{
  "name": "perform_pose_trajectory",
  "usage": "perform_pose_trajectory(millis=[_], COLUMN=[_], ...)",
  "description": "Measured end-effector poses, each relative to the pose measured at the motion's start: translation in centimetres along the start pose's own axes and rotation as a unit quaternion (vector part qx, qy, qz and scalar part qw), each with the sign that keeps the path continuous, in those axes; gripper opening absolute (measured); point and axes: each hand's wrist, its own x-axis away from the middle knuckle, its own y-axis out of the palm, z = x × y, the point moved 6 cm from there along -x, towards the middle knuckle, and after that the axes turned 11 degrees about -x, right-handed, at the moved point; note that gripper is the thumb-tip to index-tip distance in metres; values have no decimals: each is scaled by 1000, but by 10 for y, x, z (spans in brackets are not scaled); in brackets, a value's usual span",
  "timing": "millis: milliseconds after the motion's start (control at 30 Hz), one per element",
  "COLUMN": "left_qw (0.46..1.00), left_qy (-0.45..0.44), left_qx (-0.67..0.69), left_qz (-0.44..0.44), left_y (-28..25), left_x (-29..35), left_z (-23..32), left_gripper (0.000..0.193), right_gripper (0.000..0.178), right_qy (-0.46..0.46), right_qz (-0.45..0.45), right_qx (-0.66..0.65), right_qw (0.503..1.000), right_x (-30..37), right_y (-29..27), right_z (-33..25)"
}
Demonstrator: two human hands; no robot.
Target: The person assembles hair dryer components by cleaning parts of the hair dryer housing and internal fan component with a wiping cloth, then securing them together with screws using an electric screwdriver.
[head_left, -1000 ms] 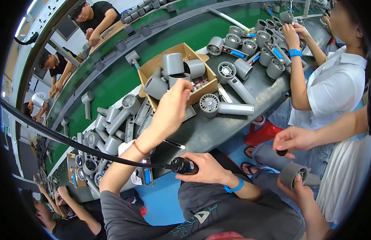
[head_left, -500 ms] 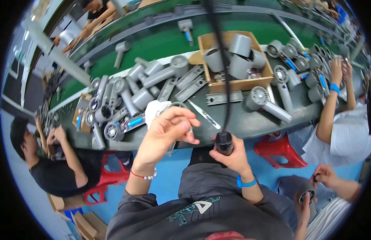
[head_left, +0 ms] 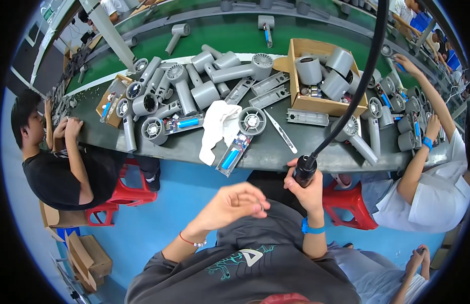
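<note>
My right hand (head_left: 310, 192) is wrapped round a black corded electric screwdriver (head_left: 305, 171), held upright just off the table edge with its cable rising. Over my lap, my left hand (head_left: 235, 206) has thumb and fingertips pinched together; what they hold is too small to make out. In front of me lies a grey handheld fan (head_left: 252, 121), its handle uncovered, showing a blue battery (head_left: 230, 158) and circuit parts. The handle pokes past the table edge. A crumpled white cloth (head_left: 218, 126) touches the fan's left side. Silver tweezers (head_left: 281, 133) lie to its right.
Grey fan bodies (head_left: 204, 95) pile up at the left, beside half shells (head_left: 270, 83). A cardboard box (head_left: 326, 105) holds fan heads; another handle shell (head_left: 307, 117) lies before it. Behind runs a green conveyor (head_left: 219, 35). Co-workers sit on red stools (head_left: 349, 205) either side.
My left hand has moved from over the table edge down to my lap, uncovering the opened fan. The screwdriver stays in my right hand, and the whole view has shifted.
</note>
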Motion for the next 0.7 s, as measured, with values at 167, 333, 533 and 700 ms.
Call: perform_pose_trajectory(millis=[167, 333, 533, 700], left_qw=[990, 968, 934, 729], left_qy=[-80, -71, -25, 161], left_qx=[-4, -9, -48, -625], left_qz=[113, 241, 354, 228], left_y=[-46, -92, -163, -197], left_x=[-2, -10, -54, -85], left_z=[-103, -146, -202, -238], left_gripper=[18, 18, 26, 43], right_gripper=[33, 34, 38, 37], right_qy=[-2, 29, 29, 19], right_qz=[-1, 3, 8, -16], right_qx=[-10, -13, 1, 39], right_qw=[1000, 999, 1000, 999], right_x=[2, 5, 6, 4], right_y=[-1, 1, 1, 1], right_z=[-1, -5, -4, -19])
